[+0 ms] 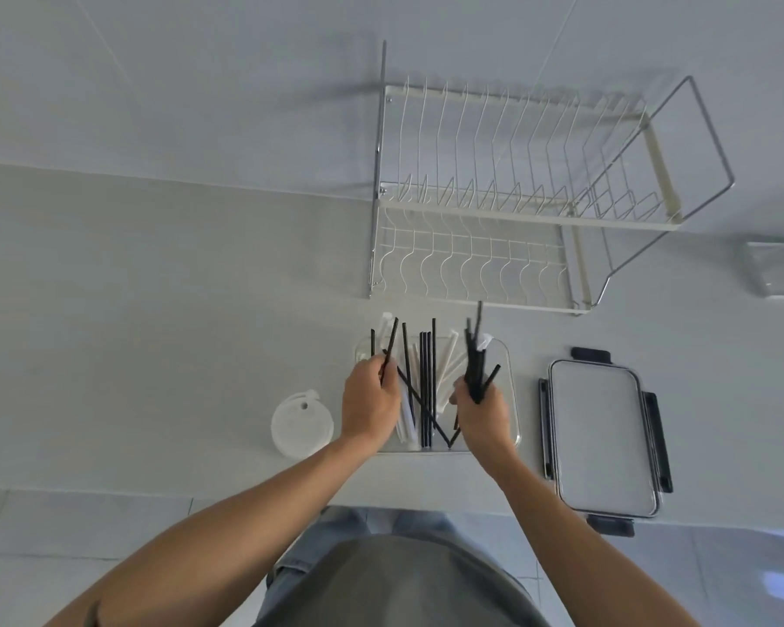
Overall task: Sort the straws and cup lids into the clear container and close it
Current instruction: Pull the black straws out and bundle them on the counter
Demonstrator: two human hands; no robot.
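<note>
A clear container [510, 391] stands at the counter's near edge, holding several black straws [424, 382] and white straws [449, 364] that stick out past its far rim. My left hand [370, 402] is over the container's left side, closed on a single black straw [391, 341]. My right hand [483, 416] is over the right side, gripping a bundle of black straws [475, 355] that points away from me. A stack of white cup lids [302, 423] sits on the counter left of the container. The container's clear lid [603, 434] with dark clips lies flat to the right.
A white wire dish rack [517, 196] stands behind the container against the wall. A small clear box [779, 269] sits at the far right edge. The pale counter [155, 310] stretches to the left, and its front edge runs just below the container.
</note>
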